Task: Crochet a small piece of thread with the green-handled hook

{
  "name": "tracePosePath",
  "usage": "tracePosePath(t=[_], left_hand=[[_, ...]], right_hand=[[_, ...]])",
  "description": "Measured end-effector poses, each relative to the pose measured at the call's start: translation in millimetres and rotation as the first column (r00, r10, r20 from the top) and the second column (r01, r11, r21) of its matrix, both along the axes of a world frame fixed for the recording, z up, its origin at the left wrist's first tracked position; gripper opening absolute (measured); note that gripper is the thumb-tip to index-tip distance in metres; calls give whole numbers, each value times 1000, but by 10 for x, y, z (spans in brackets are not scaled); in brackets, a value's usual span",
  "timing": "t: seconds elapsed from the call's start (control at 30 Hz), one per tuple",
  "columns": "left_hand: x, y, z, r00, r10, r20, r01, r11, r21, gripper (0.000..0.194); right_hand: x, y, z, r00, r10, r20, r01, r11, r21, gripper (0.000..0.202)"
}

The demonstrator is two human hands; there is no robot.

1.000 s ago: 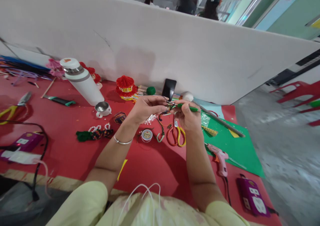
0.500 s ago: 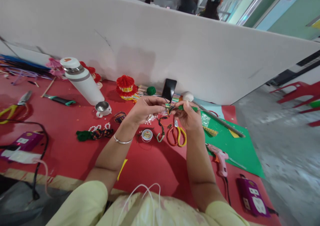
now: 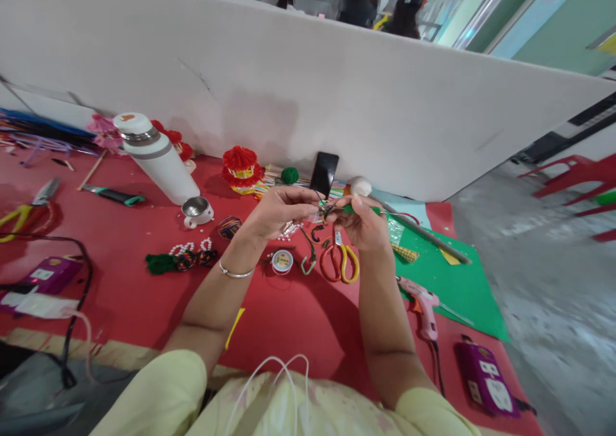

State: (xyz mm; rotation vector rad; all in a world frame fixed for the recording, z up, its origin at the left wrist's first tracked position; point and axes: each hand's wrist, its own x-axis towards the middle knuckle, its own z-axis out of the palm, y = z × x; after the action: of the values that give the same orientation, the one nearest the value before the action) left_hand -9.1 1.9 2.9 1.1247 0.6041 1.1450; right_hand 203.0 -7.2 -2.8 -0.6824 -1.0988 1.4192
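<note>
My left hand [image 3: 283,212] is closed, its thumb and fingers pinching a small dark piece of yarn work [image 3: 326,210]. Closed around a green-handled crochet hook [image 3: 350,210], my right hand [image 3: 362,223] meets the left one over the red table. A dark strand hangs below the fingers toward a pale green hook-shaped piece [image 3: 308,267]. Scissors [image 3: 341,262] with one red and one yellow handle lie just under my hands. Left of them is a round thread spool [image 3: 282,262]. A black phone [image 3: 324,171] leans on the partition behind my hands.
On the left stand a white bottle [image 3: 156,160] and a steel cup [image 3: 197,212], with beaded yarn work [image 3: 180,259] below. A pink glue gun [image 3: 423,304] and a purple box [image 3: 486,378] are on the right. People's heads [image 3: 360,2] show beyond the white partition [image 3: 289,70].
The strand under my fingers hangs differently, and the small yarn piece has shifted slightly. Both hands keep nearly the same place and hold. The view has moved a little.
</note>
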Motion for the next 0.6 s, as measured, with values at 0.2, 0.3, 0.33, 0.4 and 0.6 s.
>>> tracePosePath(t=[0.2, 0.3, 0.33, 0.4, 0.6], left_hand=[[1, 7, 5, 1000, 6, -6, -6, 1000, -20, 27], [4, 4, 19, 1000, -17, -4, 17, 999, -40, 31], [5, 3, 23, 1000, -28, -4, 28, 999, -44, 32], [5, 1, 27, 999, -48, 1, 48, 998, -44, 32], [5, -9, 30, 999, -38, 1, 38, 998, -59, 33]], right_hand=[[0, 10, -19, 1000, 16, -21, -16, 1000, 7, 38], [2, 10, -24, 999, 26, -19, -26, 1000, 4, 37], [2, 9, -24, 1000, 27, -15, -27, 1000, 3, 37], [1, 8, -21, 1000, 18, -3, -18, 1000, 2, 39], [2, 8, -13, 1000, 0, 18, 0, 1000, 5, 42]])
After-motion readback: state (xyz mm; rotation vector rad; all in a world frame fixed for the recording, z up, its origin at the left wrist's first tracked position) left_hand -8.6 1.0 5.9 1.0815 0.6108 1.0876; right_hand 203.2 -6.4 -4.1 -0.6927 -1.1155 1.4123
